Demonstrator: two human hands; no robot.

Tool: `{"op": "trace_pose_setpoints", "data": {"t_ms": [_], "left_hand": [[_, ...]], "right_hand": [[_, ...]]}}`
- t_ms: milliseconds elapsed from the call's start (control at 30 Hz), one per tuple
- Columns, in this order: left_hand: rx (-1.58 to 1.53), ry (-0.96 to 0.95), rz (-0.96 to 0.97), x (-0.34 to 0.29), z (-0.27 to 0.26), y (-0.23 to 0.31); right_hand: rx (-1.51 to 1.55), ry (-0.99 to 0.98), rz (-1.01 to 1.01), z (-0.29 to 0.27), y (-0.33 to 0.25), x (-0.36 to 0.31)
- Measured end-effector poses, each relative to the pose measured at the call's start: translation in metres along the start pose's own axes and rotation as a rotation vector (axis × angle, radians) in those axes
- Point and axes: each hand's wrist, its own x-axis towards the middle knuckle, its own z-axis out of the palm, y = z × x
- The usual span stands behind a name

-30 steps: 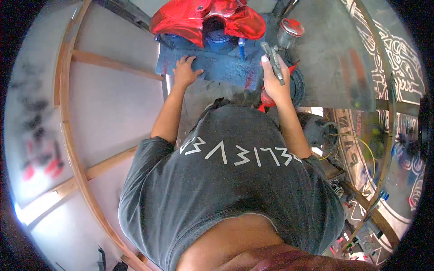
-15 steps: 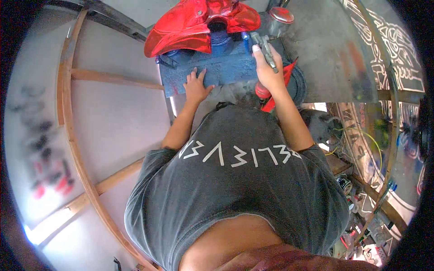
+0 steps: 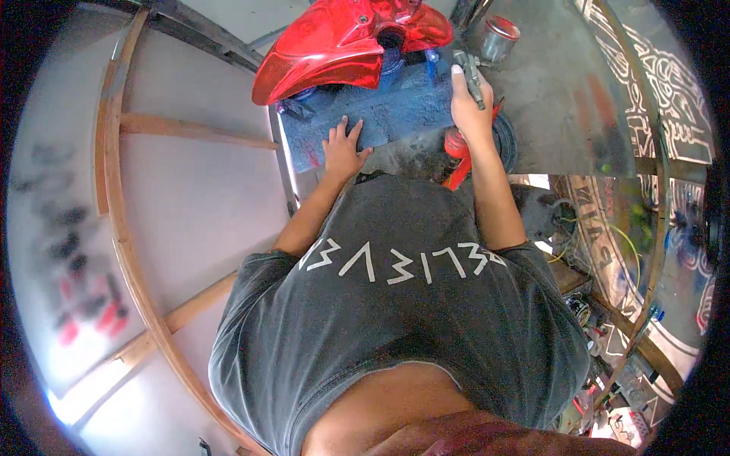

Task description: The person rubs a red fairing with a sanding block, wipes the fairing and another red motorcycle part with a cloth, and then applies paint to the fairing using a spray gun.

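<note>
A glossy red curved body panel point(image 3: 327, 57), which looks like a motorcycle part, stands at the far side on blue supports point(image 3: 391, 62). Beneath it lies a long blue paint-stained board point(image 3: 388, 110). My left hand point(image 3: 346, 152) rests with spread fingers at the board's near edge, holding nothing. At the board's right end, my right hand point(image 3: 471, 110) is wrapped around a grey metal spray gun point(image 3: 471, 80). A metal paint cup point(image 3: 499, 42) with red paint at its top sits at the gun's far end.
Below my right wrist are a red piece point(image 3: 458, 144) and a dark round object point(image 3: 503, 140). A pale panel wall with a wooden frame point(image 3: 114, 190) runs along the left. A yellow hose point(image 3: 627, 243) and assorted clutter point(image 3: 608, 395) lie at the right.
The view has shifted a little, so the board and panel appear lower and further right. My right hand with the spray gun has moved slightly right; my left hand stays on the board.
</note>
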Motion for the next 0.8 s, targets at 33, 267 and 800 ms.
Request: {"op": "trace_pose_setpoints", "data": {"t_ms": [33,267,800], "left_hand": [[-0.013,0.013,0.013,0.0,0.002,-0.002],[-0.076,-0.04,0.008,0.003,-0.003,-0.002],[-0.085,0.066,0.031,-0.001,0.001,0.0]], "right_hand": [[-0.023,0.005,-0.043,0.001,-0.003,-0.003],[0.075,-0.115,-0.009,0.017,-0.029,-0.025],[0.086,-0.038,-0.139,0.019,0.003,-0.026]]}}
